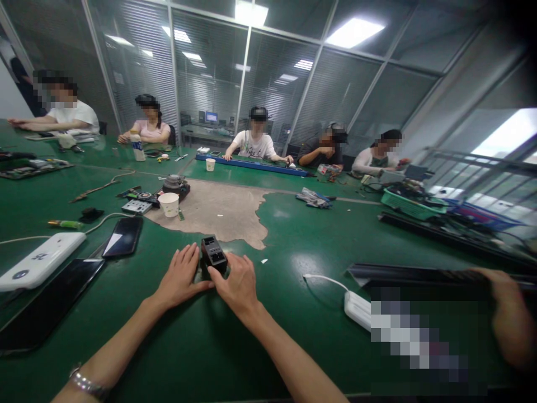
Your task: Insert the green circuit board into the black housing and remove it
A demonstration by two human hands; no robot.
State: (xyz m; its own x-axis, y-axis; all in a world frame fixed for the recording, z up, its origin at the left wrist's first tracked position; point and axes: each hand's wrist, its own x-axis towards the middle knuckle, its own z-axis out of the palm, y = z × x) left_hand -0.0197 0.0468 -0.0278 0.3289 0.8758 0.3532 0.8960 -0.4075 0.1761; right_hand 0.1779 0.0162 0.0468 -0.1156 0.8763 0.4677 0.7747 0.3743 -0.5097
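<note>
A small black plastic box with socket-like openings [214,253] stands on the green table in front of me. My right hand [239,284] is closed on its right side, with the thumb at the near lower edge and the fingers partly hidden behind it. Just left of the box, my left hand [179,277] lies with its fingers stretched out. Its thumb points toward the base of the box, close to my right thumb; whether it touches the box I cannot tell.
To the left lie two phones [123,237] and a white power bank [44,260]. A paper cup [169,205] stands ahead near loose parts. Gloves [315,198], a green basket [413,202] and another person's hand [509,316] are to the right. Several people sit opposite.
</note>
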